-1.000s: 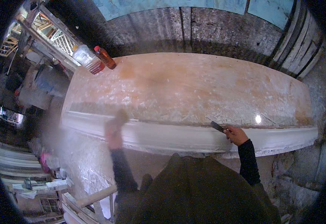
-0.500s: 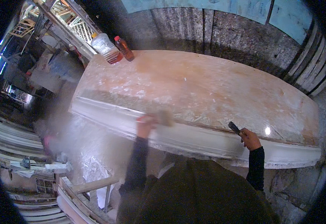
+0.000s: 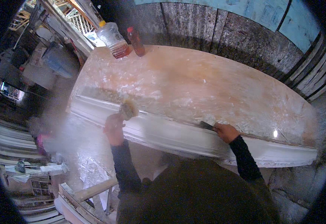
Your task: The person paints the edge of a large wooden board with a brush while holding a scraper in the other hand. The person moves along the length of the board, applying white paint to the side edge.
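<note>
My left hand [image 3: 113,128] is closed round a brush [image 3: 129,109] with pale, thick bristles, over the left part of a long white moulding [image 3: 178,136]. The moulding lies along the near edge of a broad board-like table [image 3: 222,89] smeared with white. Farther right, my right hand [image 3: 227,133] grips a short dark flat scraper [image 3: 207,125]. Its dark end points left, over the moulding's far edge, where white crumbs [image 3: 222,121] lie. Whether the scraper touches the moulding I cannot tell.
A big clear jug [image 3: 112,39] with reddish liquid and a yellow cap stands at the table's far left, beside a red-capped bottle [image 3: 136,43]. A grimy wall [image 3: 245,41] rises behind. A wooden frame [image 3: 92,192] stands at lower left, near stacked white strips [image 3: 12,143].
My left hand and the brush have moved left along the moulding. My right hand has shifted left with the scraper, which now lies flatter. The view has tilted slightly.
</note>
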### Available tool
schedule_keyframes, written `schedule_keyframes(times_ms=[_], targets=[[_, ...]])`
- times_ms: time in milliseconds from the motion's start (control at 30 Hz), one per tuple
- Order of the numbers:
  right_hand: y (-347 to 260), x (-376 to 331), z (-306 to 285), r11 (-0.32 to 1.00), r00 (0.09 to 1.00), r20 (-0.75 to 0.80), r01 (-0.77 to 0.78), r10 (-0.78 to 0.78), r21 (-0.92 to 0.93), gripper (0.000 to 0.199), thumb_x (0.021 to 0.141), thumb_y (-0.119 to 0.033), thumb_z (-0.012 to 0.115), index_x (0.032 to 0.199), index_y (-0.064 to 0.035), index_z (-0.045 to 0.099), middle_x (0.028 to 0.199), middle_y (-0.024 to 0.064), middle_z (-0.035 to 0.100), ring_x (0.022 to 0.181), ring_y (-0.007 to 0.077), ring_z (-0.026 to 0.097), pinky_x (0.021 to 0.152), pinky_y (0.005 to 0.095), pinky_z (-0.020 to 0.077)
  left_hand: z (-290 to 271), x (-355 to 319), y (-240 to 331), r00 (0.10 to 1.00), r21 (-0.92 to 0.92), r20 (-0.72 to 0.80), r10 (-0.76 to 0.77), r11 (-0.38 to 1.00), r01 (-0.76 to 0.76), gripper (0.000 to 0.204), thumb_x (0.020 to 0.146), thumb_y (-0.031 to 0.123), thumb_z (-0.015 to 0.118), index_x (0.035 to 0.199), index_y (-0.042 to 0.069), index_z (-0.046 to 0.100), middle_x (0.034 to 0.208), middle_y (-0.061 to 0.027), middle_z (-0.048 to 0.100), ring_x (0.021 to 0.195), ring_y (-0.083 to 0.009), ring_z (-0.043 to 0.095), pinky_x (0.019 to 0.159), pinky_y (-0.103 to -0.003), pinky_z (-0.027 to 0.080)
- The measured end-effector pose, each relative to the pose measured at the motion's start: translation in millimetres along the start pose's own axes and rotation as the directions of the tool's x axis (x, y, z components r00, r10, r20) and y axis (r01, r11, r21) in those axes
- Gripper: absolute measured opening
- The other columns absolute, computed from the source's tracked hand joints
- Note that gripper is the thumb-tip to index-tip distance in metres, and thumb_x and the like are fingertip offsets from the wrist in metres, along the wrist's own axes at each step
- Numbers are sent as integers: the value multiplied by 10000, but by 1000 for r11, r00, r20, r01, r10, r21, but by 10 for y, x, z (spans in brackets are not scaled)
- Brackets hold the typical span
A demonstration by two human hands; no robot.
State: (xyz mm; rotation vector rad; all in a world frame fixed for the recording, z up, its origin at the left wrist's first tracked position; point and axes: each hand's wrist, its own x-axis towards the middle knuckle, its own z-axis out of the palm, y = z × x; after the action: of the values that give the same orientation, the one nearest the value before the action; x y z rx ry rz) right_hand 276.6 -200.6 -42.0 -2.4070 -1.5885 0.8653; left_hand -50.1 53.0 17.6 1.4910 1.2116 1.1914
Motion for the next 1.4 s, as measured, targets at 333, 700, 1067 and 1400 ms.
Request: schedule_keyframes(times_ms=[333,700,1067,1400], targets=[[-738,316,-146,985,1000,0,29,-29,-172,189,811,-249,460,913,-125,559,796,134,593,731,320,567,634,412,456,-521,155,-305,974,-8,190,-127,991,131,108,733,17,593,838,6,568,798,-62,566,655,-111,540,529,-216,480],[-1106,596,310,996,993,-74,-90,87,-28,234,814,-241,429,985,-109,518,826,159,589,768,351,563,656,442,447,-451,325,-272,948,-59,299,-111,989,135,109,752,64,596,842,15,560,788,-30,555,639,-101,522,552,-211,458],[-1228,444,-25,997,997,35,-61,63,-37,212,835,-249,408,941,-94,505,755,174,579,733,365,558,625,446,440,-749,337,-259,988,-27,127,-93,995,98,147,745,102,610,857,22,558,785,-43,550,658,-107,532,544,-224,462],[-1796,905,189,1000,999,-41,8,-9,-19,211,843,-285,403,914,-105,486,723,181,570,699,382,553,598,474,424,-812,112,-364,984,-78,107,-145,985,154,107,729,74,626,816,28,586,748,-15,562,659,-78,506,580,-210,425]])
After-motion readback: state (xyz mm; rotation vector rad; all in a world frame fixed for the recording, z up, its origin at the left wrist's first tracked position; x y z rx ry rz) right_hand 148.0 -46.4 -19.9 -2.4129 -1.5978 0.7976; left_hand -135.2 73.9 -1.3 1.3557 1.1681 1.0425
